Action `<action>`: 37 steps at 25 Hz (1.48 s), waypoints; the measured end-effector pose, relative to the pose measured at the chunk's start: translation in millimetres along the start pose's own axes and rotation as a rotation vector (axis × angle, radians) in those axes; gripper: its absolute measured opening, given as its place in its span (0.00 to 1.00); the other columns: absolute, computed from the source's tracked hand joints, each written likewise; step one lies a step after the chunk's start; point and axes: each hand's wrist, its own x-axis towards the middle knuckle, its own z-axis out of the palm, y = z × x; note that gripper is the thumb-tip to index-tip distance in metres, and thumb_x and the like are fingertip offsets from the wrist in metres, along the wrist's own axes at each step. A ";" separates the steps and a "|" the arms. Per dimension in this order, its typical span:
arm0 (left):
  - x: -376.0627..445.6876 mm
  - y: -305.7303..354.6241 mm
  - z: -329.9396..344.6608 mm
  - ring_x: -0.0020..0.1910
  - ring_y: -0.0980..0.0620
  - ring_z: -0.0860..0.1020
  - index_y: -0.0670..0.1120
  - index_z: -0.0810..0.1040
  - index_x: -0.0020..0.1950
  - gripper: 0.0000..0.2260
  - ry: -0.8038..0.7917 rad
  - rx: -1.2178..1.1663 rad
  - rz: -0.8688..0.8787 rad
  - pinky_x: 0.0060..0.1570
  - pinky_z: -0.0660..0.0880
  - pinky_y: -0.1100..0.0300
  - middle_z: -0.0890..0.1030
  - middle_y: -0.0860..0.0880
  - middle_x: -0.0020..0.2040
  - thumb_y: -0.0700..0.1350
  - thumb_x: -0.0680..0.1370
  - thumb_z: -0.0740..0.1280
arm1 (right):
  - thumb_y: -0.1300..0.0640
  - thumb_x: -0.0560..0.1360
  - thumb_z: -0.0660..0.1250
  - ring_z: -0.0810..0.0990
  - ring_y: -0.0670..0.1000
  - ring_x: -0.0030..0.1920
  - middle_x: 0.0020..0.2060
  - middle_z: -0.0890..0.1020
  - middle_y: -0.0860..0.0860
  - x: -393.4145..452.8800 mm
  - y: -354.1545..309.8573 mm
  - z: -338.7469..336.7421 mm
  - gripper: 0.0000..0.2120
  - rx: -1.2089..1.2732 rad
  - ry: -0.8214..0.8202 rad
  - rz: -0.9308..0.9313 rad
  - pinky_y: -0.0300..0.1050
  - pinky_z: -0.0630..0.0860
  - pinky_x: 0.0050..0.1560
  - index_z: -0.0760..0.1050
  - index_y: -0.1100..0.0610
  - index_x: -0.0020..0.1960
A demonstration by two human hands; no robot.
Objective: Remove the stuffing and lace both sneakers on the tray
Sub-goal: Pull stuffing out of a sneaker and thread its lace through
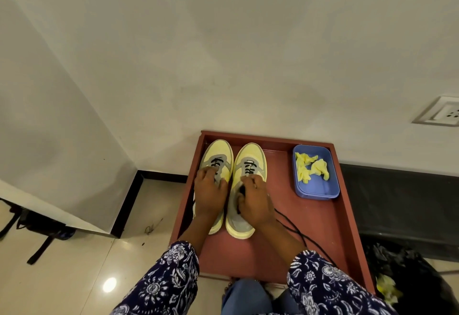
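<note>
Hands (233, 195) on half-laced yellow sneakers (233, 163)

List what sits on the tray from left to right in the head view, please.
Left sneaker with the left hand on it → right sneaker with the right hand on it → loose black lace → blue tub holding yellow stuffing, all on the tray.

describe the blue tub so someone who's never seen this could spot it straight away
Start at the reddish-brown tray against the wall. The two yellow-and-grey sneakers stand at its far left; the blue tub sits apart in the far right corner. It is the only blue thing on the tray, a shallow rounded rectangle holding crumpled yellow paper.
</note>
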 end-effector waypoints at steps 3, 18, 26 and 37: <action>-2.7 10.9 14.1 0.55 0.42 0.76 0.35 0.75 0.59 0.14 -0.125 -0.009 -0.037 0.54 0.71 0.55 0.79 0.38 0.55 0.39 0.75 0.66 | 0.58 0.75 0.62 0.69 0.61 0.63 0.63 0.68 0.59 -2.3 13.5 -3.2 0.20 0.059 0.018 0.183 0.50 0.70 0.59 0.66 0.60 0.66; -13.5 14.8 46.6 0.48 0.40 0.79 0.38 0.78 0.50 0.10 -0.266 0.219 -0.158 0.44 0.73 0.53 0.80 0.39 0.48 0.37 0.77 0.58 | 0.61 0.75 0.61 0.76 0.62 0.55 0.57 0.73 0.62 0.5 22.6 -4.9 0.14 0.158 -0.096 0.419 0.45 0.73 0.53 0.69 0.63 0.60; -27.6 33.3 64.8 0.43 0.40 0.80 0.38 0.79 0.44 0.09 -0.295 0.143 -0.130 0.38 0.72 0.53 0.82 0.38 0.42 0.38 0.76 0.60 | 0.63 0.74 0.60 0.77 0.63 0.53 0.56 0.74 0.61 -10.0 45.5 -19.5 0.12 0.170 -0.029 0.490 0.47 0.73 0.52 0.72 0.64 0.57; -38.9 63.6 86.3 0.55 0.38 0.76 0.40 0.78 0.58 0.13 -0.343 0.165 -0.160 0.50 0.73 0.52 0.79 0.37 0.54 0.37 0.78 0.58 | 0.62 0.73 0.61 0.78 0.62 0.52 0.53 0.78 0.62 -14.7 81.3 -34.9 0.10 0.157 0.022 0.527 0.45 0.71 0.45 0.74 0.64 0.53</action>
